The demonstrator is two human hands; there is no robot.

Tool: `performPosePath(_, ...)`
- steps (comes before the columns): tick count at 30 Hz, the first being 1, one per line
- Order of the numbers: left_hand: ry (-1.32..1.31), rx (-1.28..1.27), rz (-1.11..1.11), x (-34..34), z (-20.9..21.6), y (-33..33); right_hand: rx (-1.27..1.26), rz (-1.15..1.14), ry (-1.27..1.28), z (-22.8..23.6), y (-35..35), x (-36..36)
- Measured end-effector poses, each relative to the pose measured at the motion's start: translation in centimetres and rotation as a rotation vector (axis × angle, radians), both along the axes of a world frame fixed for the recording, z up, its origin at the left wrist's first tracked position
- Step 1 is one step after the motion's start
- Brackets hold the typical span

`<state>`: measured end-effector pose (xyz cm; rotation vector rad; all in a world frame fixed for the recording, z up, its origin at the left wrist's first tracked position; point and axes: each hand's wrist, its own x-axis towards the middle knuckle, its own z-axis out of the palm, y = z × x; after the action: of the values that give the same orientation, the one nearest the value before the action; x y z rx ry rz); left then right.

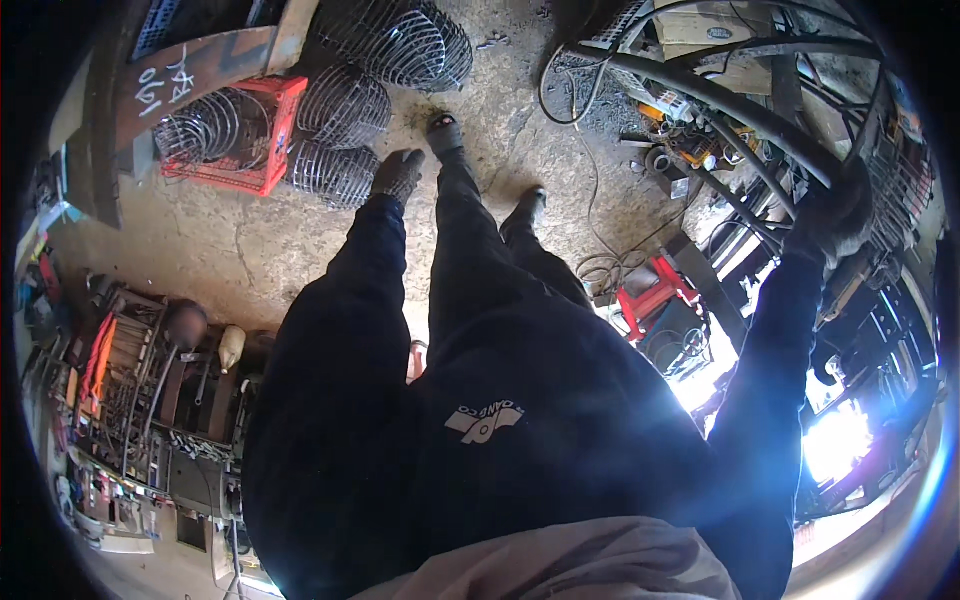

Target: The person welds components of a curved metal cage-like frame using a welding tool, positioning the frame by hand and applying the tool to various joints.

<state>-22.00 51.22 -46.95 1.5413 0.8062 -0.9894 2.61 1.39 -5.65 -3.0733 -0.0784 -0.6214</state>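
Note:
My left hand [398, 178], in a dark glove, hangs at my side with its fingers loosely extended and nothing in them. It is nearest to the wire coils [335, 175], bundles of shiny ringed metal on the floor. Out to the right, my right hand [838, 218], also gloved, is closed around the lower end of a long dark metal bar [745, 118]. That bar slants away toward the far middle. The fingers on its underside are partly hidden in shadow.
A red crate [284, 140] with coiled metal stands far left beneath a rusty steel beam [205, 82]. Thin cable [597, 180] trails over the concrete floor. Tool racks [130, 390] line the left side. A red metal stand [655, 297] is at right.

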Motion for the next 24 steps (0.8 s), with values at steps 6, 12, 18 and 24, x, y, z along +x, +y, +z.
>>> performPosePath(6, -0.203, 0.196, -0.206, -2.1, 3.0, 1.8, 0.02, -0.052, 0.006, -1.6, -1.9, -1.3)
performPosePath(12, -0.097, 0.189, -0.284, 2.2, 10.0, -0.4, 0.013, -0.087, 0.381, 7.4, 2.7, 0.2)
performPosePath(18, -0.195, 0.304, -0.318, 10.1, 17.4, -2.8, 0.528, 0.144, -0.119, 5.3, -0.9, -7.0)
performPosePath(24, -0.245, 0.293, -0.376, 13.1, 22.5, -9.8, 0.762, 0.12, 0.072, 1.1, -5.1, -18.8)
